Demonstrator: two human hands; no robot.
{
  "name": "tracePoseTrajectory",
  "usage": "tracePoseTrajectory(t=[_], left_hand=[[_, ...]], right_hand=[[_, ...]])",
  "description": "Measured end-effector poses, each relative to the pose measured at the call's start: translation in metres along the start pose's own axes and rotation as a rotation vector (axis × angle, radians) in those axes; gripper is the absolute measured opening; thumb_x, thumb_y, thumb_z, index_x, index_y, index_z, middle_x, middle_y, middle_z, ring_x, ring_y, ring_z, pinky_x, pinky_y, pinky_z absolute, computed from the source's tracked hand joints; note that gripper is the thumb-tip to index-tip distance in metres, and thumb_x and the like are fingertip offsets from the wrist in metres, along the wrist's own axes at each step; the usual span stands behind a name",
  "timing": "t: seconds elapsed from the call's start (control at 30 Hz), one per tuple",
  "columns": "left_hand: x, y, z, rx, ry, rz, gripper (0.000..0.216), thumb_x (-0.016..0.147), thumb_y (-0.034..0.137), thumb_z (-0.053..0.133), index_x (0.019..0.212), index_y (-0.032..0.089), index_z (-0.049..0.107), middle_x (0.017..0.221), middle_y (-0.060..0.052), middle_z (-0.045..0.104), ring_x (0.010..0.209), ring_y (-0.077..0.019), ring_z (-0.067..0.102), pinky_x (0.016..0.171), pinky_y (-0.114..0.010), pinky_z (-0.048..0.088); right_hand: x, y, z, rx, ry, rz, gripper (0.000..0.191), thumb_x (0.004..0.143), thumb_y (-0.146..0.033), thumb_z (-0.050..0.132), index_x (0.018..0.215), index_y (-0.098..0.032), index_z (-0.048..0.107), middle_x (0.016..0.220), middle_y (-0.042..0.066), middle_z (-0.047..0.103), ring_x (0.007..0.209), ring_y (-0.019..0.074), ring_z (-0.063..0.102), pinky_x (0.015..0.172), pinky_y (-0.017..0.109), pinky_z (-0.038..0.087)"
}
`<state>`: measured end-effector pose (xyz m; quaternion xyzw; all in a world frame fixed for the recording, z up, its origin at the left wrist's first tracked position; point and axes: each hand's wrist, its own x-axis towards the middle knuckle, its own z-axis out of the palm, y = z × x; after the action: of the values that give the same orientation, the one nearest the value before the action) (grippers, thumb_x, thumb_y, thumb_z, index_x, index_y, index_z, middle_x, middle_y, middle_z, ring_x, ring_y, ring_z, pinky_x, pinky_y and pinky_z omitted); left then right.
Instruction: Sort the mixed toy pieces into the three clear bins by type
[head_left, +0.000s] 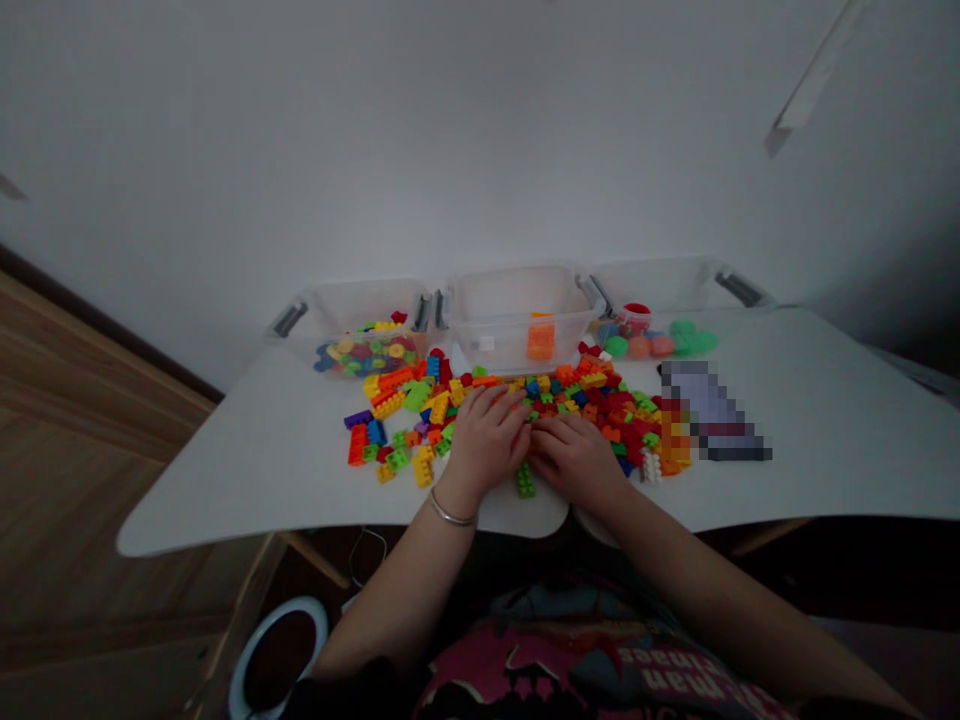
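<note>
My left hand (489, 440), with a silver bangle at its wrist, is at the front middle of a pile of toy building bricks (600, 400). Its fingers curl inward over the bricks. My right hand (581, 458) meets it from the right, its fingers bent and close together. The fingertips of both hands come together, and whatever they grip between them is hidden. A green brick (525, 481) lies on the white table (277, 450) just below the hands. A long yellow brick (423, 470) is left of my left hand.
Behind the pile stand three clear bins: the left bin (360, 295) holds mixed pieces, the middle bin (517, 300) an orange block (541, 338). Green and orange round pieces (661, 346) and a red cup (636, 318) are at the right bin. A blurred phone-like object (716, 410) lies right.
</note>
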<state>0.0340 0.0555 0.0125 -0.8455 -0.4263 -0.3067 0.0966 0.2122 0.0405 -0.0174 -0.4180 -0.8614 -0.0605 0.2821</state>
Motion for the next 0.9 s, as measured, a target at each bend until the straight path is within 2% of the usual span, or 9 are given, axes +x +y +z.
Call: tracePoseTrajectory(t=[0.07, 0.2, 0.27, 0.5, 0.63, 0.77, 0.83, 0.9], left_hand=[[0.0, -0.002, -0.004, 0.03, -0.073, -0.001, 0.028, 0.091, 0.027, 0.053, 0.114, 0.023, 0.068, 0.131, -0.004, 0.064, 0.125, -0.0267, 0.053, 0.114, -0.05, 0.032], [-0.008, -0.013, -0.015, 0.17, -0.217, -0.135, 0.042, 0.092, 0.039, 0.055, 0.13, 0.025, 0.06, 0.145, -0.009, 0.052, 0.139, -0.0346, 0.038, 0.116, -0.062, 0.022], [-0.013, -0.02, -0.019, 0.221, -0.265, -0.195, 0.045, 0.093, 0.043, 0.053, 0.134, 0.024, 0.058, 0.146, -0.011, 0.05, 0.14, -0.036, 0.037, 0.116, -0.063, 0.021], [-0.021, -0.037, -0.027, 0.236, -0.286, -0.307, 0.043, 0.095, 0.04, 0.049, 0.134, 0.025, 0.057, 0.145, -0.01, 0.052, 0.135, -0.0349, 0.043, 0.113, -0.064, 0.026], [-0.015, -0.056, -0.029, 0.114, -0.235, -0.347, 0.045, 0.093, 0.038, 0.052, 0.134, 0.021, 0.056, 0.143, -0.011, 0.053, 0.133, -0.0312, 0.047, 0.112, -0.055, 0.035], [0.009, -0.09, -0.026, 0.018, -0.127, -0.393, 0.04, 0.093, 0.032, 0.049, 0.127, 0.014, 0.061, 0.135, -0.013, 0.059, 0.126, -0.0253, 0.053, 0.111, -0.043, 0.04], [0.027, -0.106, -0.021, 0.057, -0.144, -0.401, 0.038, 0.092, 0.027, 0.047, 0.123, 0.01, 0.062, 0.132, -0.015, 0.061, 0.124, -0.0251, 0.055, 0.11, -0.041, 0.041], [0.045, -0.116, -0.015, 0.114, -0.225, -0.378, 0.038, 0.092, 0.02, 0.043, 0.122, 0.007, 0.062, 0.128, -0.016, 0.063, 0.122, -0.0235, 0.057, 0.11, -0.038, 0.041]], right_hand=[[0.0, 0.001, 0.001, 0.004, 0.012, -0.01, 0.019, 0.085, -0.023, 0.065, 0.103, -0.019, 0.069, 0.108, 0.007, 0.072, 0.096, 0.0247, 0.061, 0.087, 0.04, 0.048], [-0.001, 0.002, 0.003, 0.025, 0.045, -0.022, 0.02, 0.085, -0.021, 0.065, 0.105, -0.02, 0.068, 0.106, 0.005, 0.072, 0.096, 0.0235, 0.061, 0.088, 0.039, 0.048], [-0.001, 0.003, 0.004, 0.028, 0.048, -0.015, 0.019, 0.085, -0.022, 0.065, 0.104, -0.02, 0.069, 0.104, 0.005, 0.072, 0.096, 0.0236, 0.061, 0.088, 0.039, 0.048], [0.0, 0.003, 0.004, 0.021, 0.038, -0.009, 0.018, 0.086, -0.024, 0.065, 0.103, -0.02, 0.069, 0.101, 0.006, 0.073, 0.094, 0.0238, 0.061, 0.086, 0.039, 0.049], [0.0, 0.003, 0.003, 0.023, 0.032, -0.01, 0.019, 0.086, -0.026, 0.066, 0.103, -0.019, 0.069, 0.101, 0.007, 0.072, 0.094, 0.0243, 0.061, 0.087, 0.039, 0.049], [0.0, 0.002, 0.002, 0.044, 0.017, 0.008, 0.021, 0.084, -0.025, 0.067, 0.104, -0.019, 0.069, 0.102, 0.007, 0.072, 0.095, 0.0247, 0.061, 0.086, 0.04, 0.049], [0.0, 0.002, 0.001, 0.06, 0.019, 0.019, 0.021, 0.085, -0.026, 0.066, 0.105, -0.019, 0.069, 0.103, 0.007, 0.072, 0.095, 0.0242, 0.061, 0.087, 0.04, 0.049], [0.0, 0.003, 0.001, 0.074, 0.027, 0.025, 0.021, 0.085, -0.027, 0.066, 0.105, -0.019, 0.068, 0.104, 0.007, 0.072, 0.096, 0.0244, 0.061, 0.089, 0.04, 0.048]])
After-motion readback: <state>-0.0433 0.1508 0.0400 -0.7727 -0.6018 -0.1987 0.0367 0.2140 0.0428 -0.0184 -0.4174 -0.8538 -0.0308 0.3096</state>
